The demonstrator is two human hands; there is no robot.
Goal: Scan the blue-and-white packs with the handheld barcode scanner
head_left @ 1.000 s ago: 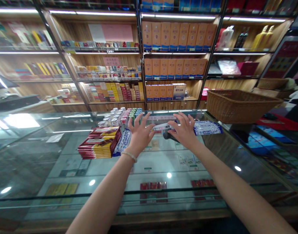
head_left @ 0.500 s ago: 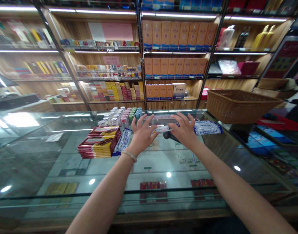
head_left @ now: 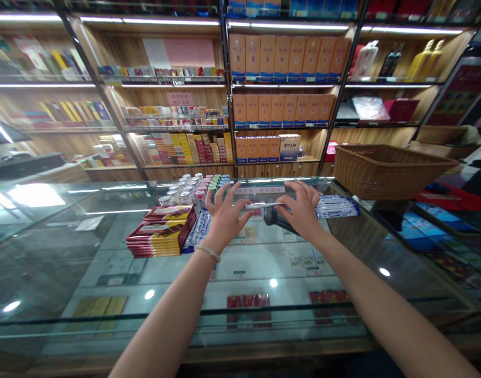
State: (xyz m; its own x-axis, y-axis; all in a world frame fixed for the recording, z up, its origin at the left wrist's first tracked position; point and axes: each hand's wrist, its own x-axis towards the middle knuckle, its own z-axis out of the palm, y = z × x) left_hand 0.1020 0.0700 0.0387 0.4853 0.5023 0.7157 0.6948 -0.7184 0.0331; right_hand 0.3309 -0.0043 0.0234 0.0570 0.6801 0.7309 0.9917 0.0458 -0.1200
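Note:
Over the glass counter [head_left: 248, 286], a slim whitish packet [head_left: 263, 205] is held level between my two hands, seen almost edge-on; its print is not readable. My left hand [head_left: 227, 212], with a bead bracelet at the wrist, pinches one end between thumb and index finger. The other end is in a thumb-and-finger pinch of my right hand [head_left: 301, 210]. Under the right hand lies a dark handheld device [head_left: 278, 219], partly covered. Beside my left hand are blue-and-white wrapped bars [head_left: 196, 231] and stacked red-and-yellow chocolate packs [head_left: 161, 231]. More blue-and-white bars [head_left: 337, 206] lie past my right hand.
Small cans and tubs [head_left: 191, 186] in rows stand behind the chocolate. A wicker basket [head_left: 390, 170] sits at the right end, near a dark tray with blue sheets [head_left: 417, 226]. Shelves with orange boxes [head_left: 282, 58] line the back wall.
The packet has turned from showing its printed face to nearly edge-on. My hands have shifted slightly apart, uncovering more of the dark device.

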